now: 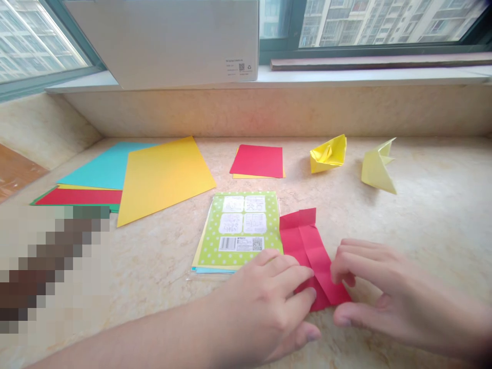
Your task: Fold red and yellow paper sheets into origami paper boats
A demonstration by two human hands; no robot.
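Head view: we hold the folded red paper strip (307, 251) in our narrow left hand (265, 302); our right hand (376, 287) curves narrowly, fingertips at the strip's edge, grip unclear, beside the green polka-dot paper pack (238, 230)

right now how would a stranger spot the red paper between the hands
On the stone window ledge, find the green polka-dot paper pack. Right of it, the folded red paper lies between the left hand and right hand, unlike the flat red sheet farther back.
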